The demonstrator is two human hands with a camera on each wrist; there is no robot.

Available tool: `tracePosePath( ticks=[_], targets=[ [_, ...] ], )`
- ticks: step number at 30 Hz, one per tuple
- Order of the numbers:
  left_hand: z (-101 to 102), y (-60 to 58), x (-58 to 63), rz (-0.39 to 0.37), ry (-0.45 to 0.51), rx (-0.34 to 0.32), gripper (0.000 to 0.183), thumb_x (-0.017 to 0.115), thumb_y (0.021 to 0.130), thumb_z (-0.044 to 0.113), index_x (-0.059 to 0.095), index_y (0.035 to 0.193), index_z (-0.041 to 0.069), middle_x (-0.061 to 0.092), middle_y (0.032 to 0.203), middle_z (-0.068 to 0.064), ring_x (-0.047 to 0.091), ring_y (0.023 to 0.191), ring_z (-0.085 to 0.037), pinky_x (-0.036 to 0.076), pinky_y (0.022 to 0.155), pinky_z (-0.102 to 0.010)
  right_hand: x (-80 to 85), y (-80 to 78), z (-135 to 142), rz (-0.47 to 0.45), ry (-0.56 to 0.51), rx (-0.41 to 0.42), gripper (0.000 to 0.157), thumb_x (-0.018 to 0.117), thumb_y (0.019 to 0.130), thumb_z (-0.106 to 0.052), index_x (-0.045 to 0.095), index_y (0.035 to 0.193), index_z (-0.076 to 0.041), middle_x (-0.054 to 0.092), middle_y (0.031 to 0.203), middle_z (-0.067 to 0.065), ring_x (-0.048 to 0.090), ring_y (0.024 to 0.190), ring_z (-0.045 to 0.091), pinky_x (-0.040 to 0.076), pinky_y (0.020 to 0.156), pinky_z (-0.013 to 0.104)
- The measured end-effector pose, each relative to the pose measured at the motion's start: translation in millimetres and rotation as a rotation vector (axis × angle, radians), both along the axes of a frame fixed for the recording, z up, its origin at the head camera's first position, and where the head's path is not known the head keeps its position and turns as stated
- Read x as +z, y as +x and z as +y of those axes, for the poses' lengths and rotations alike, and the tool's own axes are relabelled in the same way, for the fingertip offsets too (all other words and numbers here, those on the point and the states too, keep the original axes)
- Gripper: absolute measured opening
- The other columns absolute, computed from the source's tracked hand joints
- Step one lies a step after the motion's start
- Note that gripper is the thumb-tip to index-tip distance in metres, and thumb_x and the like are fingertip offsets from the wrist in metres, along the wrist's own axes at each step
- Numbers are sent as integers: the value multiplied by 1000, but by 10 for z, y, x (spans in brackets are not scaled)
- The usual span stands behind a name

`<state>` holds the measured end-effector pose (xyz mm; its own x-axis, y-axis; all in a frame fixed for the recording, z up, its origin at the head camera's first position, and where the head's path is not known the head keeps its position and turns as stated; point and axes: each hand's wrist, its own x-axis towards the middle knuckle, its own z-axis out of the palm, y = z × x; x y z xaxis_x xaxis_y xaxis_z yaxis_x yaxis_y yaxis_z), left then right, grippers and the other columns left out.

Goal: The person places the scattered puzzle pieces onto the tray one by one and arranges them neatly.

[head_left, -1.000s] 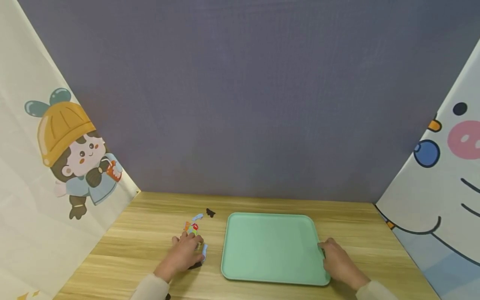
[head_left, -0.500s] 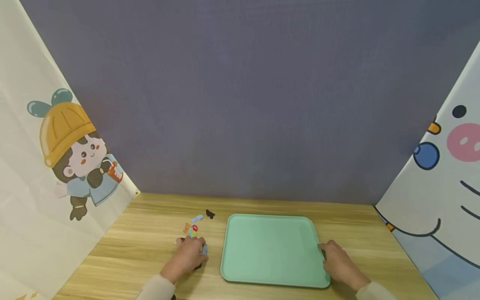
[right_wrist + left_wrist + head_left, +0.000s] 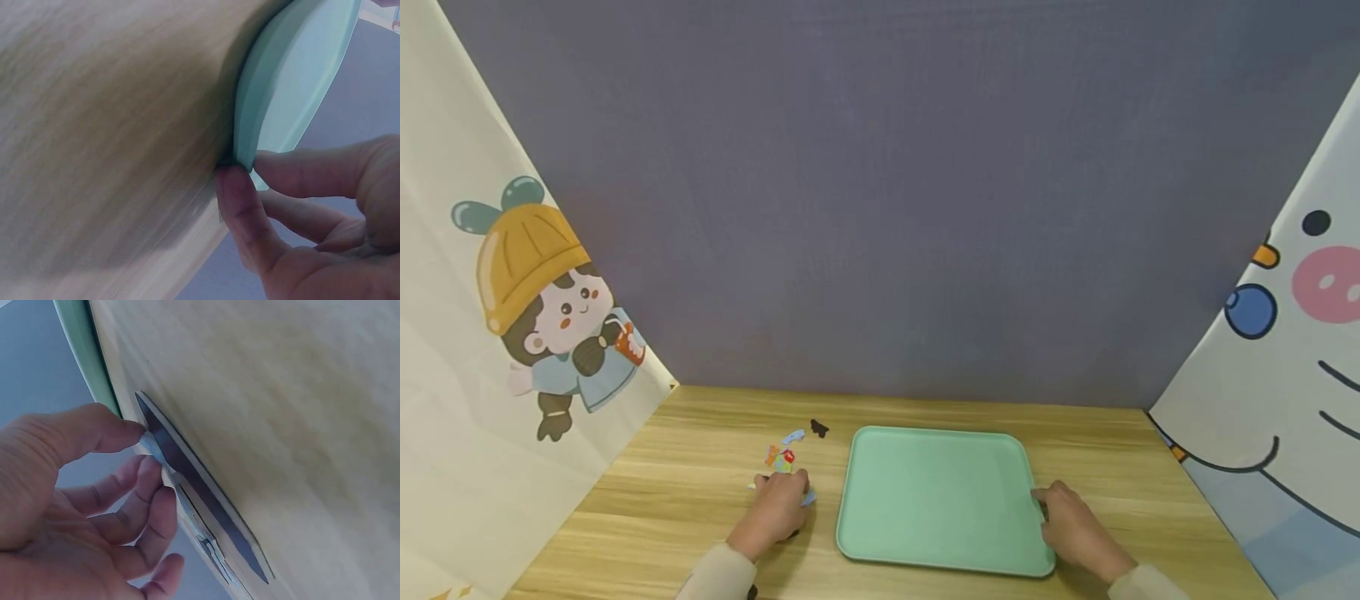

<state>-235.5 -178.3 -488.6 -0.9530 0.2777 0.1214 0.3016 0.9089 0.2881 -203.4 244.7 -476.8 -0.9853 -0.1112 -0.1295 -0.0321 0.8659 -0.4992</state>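
Observation:
My left hand [image 3: 777,510] is low over the wooden table, left of a mint-green tray [image 3: 936,500]. In the left wrist view its thumb and fingers pinch a thin light-blue flat piece [image 3: 150,444]. Right beside that piece lies a long, dark flat piece [image 3: 194,472] with a pale edge. At the tray's right side, my right hand [image 3: 1072,527] grips the rim between thumb and fingers, as the right wrist view shows on the green rim [image 3: 253,103]. From the head, the left hand hides most of the pieces under it.
Beyond the left hand lie several small flat pieces: a black one [image 3: 819,428], a light-blue one [image 3: 793,437], an orange one [image 3: 772,454] and a red-and-green one [image 3: 786,459]. A grey panel [image 3: 910,200] stands behind the table, with printed cloths at both sides.
My left hand has moved slightly right, its fingers drawing together at the light-blue piece, which now lies at a different angle. The right hand has kept its grip on the tray.

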Motion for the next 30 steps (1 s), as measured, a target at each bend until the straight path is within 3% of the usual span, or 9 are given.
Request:
tracePosePath(
  ticks=[4, 8, 10, 15, 22, 30],
  targets=[
    [17, -48, 15, 54, 50, -1, 21, 78, 67, 2, 61, 80, 3, 58, 67, -1, 55, 64, -20, 43, 70, -48, 5, -22, 11, -1, 5, 3, 45, 56, 72, 16, 54, 117, 17, 51, 93, 13, 51, 84, 23, 46, 83, 48],
    [38, -105, 63, 115, 135, -23, 19, 76, 70, 0, 61, 82, 1, 57, 67, -2, 51, 59, -13, 47, 56, -31, 29, -54, 23, -5, 30, -5, 47, 58, 71, 15, 54, 118, 16, 51, 94, 14, 52, 86, 23, 46, 84, 49],
    [58, -126, 84, 131, 153, -24, 18, 75, 72, 0, 61, 83, 2, 58, 69, -3, 52, 61, -12, 45, 53, -28, 39, -66, 27, -5, 41, -9, 47, 58, 71, 14, 54, 118, 15, 52, 95, 14, 53, 86, 23, 47, 84, 49],
    [124, -169, 76, 146, 163, -32, 16, 74, 73, 2, 61, 83, 5, 56, 72, -1, 52, 64, -13, 45, 55, -26, 52, -76, 33, -16, 41, -13, 47, 59, 72, 13, 54, 118, 15, 51, 94, 13, 53, 87, 23, 47, 83, 49],
    [206, -187, 34, 187, 209, -92, 16, 72, 72, -1, 60, 81, 4, 54, 73, -2, 50, 62, -10, 44, 53, -23, -2, -32, 29, 18, -7, 8, 44, 59, 73, 16, 54, 116, 17, 51, 92, 12, 53, 86, 23, 48, 81, 47],
    [329, -277, 44, 219, 227, -109, 13, 75, 76, 3, 62, 75, 6, 56, 71, 0, 48, 61, -7, 44, 52, -22, -44, -37, 8, -42, 11, -30, 45, 61, 73, 13, 55, 118, 14, 50, 92, 10, 52, 84, 20, 49, 79, 44]
  ],
)
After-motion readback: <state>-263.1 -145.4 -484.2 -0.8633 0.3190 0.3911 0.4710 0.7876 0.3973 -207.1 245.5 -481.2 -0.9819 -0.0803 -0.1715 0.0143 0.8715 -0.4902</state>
